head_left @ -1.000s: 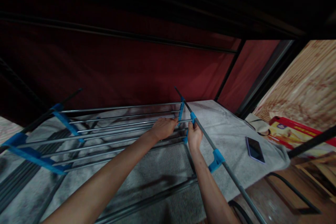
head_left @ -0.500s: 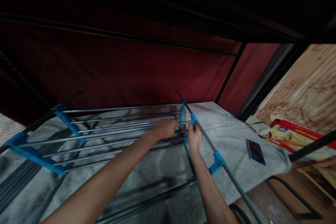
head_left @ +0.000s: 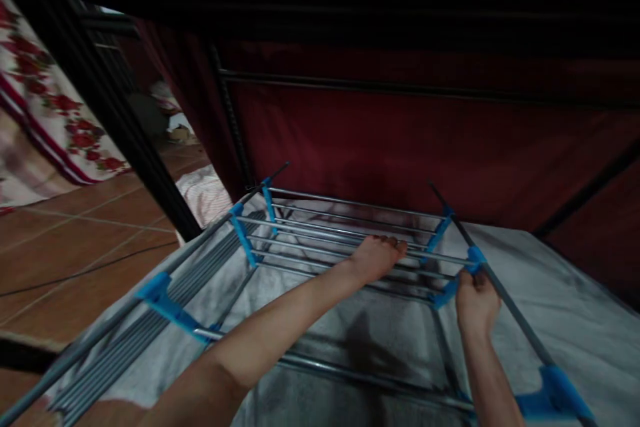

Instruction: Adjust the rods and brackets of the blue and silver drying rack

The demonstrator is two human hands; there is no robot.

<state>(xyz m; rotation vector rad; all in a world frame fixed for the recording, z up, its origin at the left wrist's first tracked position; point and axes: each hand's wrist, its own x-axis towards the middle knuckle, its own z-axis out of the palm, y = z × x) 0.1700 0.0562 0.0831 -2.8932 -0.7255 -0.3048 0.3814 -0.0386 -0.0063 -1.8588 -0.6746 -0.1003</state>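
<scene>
"Rack [head_left: 320, 233] located?"
"Atop the grey blanket [head_left: 535, 273]."
"Grip condition?"
"My left grip [head_left: 376, 260] is closed over a rack rod [head_left: 437, 255]; my right grip [head_left: 479, 303] pinches a blue connector [head_left: 476, 255] at the rack's right side."

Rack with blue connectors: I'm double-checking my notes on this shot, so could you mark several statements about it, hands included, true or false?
1. The right hand is at a blue connector on a side pole. True.
2. A bundle of grey rods lies on the left side of the grey cloth. True.
3. The right hand is closer to that bundle than the left hand is. False: the left hand is closer.
4. Floral fabric shows at the upper left of the view. True.
5. The left hand is on the floral fabric. False: it is at the metal bars.
</scene>
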